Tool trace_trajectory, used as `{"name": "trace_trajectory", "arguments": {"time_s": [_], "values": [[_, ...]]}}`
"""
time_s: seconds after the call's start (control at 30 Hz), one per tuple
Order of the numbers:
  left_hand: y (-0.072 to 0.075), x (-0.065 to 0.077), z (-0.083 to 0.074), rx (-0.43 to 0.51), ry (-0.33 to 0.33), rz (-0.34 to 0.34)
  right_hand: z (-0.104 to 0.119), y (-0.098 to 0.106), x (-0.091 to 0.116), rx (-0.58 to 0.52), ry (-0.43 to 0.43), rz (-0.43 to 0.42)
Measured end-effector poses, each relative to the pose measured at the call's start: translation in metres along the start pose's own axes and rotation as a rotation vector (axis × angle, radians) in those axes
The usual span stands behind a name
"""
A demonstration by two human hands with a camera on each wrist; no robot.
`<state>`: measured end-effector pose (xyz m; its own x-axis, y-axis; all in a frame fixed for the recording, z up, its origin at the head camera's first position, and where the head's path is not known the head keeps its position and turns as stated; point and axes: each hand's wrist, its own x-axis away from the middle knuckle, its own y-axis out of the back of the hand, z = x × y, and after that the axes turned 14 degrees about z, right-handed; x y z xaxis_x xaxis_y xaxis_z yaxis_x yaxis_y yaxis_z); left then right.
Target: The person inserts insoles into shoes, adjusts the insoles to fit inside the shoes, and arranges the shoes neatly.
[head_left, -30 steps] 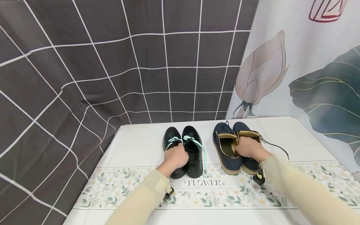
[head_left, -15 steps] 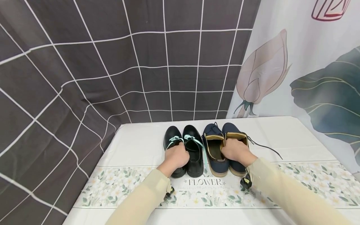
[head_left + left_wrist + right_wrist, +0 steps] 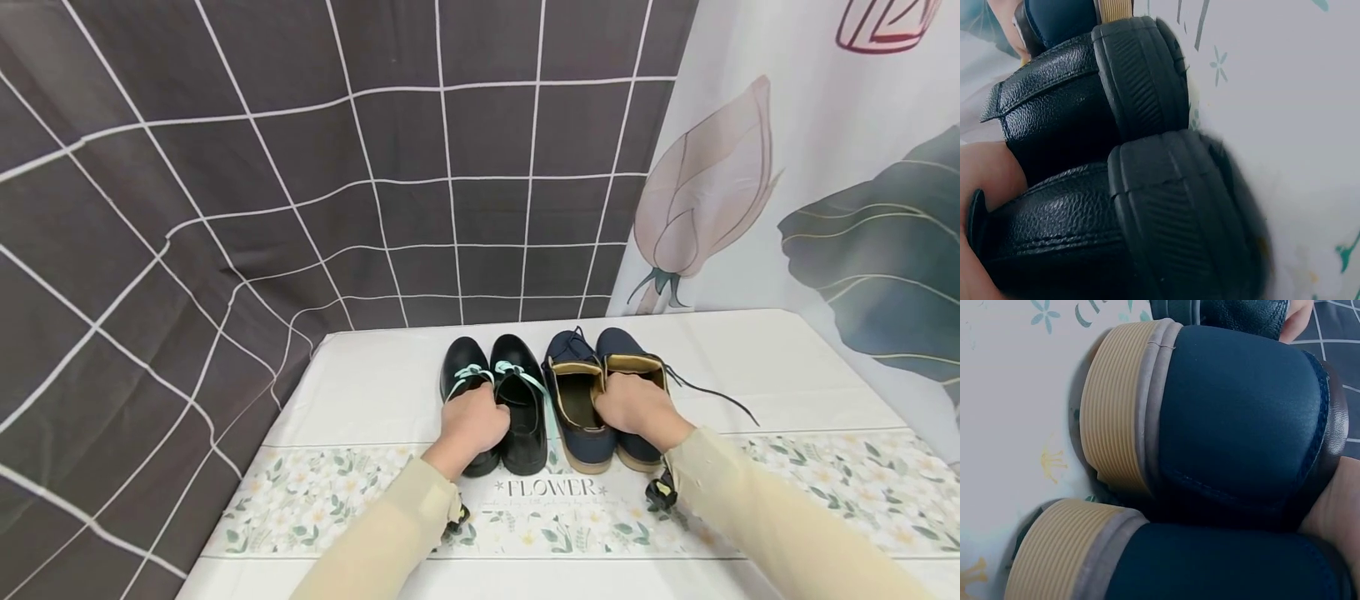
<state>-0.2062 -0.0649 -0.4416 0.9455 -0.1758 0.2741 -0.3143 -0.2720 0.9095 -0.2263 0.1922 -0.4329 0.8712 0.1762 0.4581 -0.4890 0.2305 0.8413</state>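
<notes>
In the head view a pair of black leather shoes (image 3: 528, 446) with mint laces stands side by side, toes away from me. My left hand (image 3: 474, 421) grips them where their inner sides meet, fingers down in the openings. Just right of them stands a pair of navy shoes (image 3: 588, 440) with tan soles. My right hand (image 3: 636, 406) pinches these at their adjoining sides; the fingertips are hidden inside. Black heels (image 3: 1172, 219) fill the left wrist view. The right wrist view shows the ribbed tan heel (image 3: 1119, 406) of a navy shoe close up.
Shoes and hands are on a table with a white cloth (image 3: 360, 392) bearing a floral band and the word FLOWER. A dark lace (image 3: 716, 392) trails right from the navy pair. Behind hangs a dark grid-pattern cloth (image 3: 487, 208), with a flower-print curtain (image 3: 750, 275) at right.
My right hand has moved the navy shoes left, up beside the black pair, their lace trailing along. Over the last half second they stay put. My left hand keeps its place on the black shoes.
</notes>
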Motion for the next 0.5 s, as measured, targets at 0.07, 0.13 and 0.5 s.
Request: {"name": "trace_trajectory", "arguments": {"time_s": [0.07, 0.13, 0.5], "values": [[-0.001, 0.001, 0.002, 0.001, 0.003, -0.018, 0.001, -0.001, -0.001, 0.013, 0.011, -0.005], [-0.001, 0.003, 0.005, 0.002, -0.005, -0.036, 0.003, -0.001, 0.001, 0.028, 0.03, -0.015], [0.037, 0.011, 0.05, 0.089, -0.225, -0.259, -0.014, 0.026, 0.031, 0.089, 0.291, -0.455]]}}
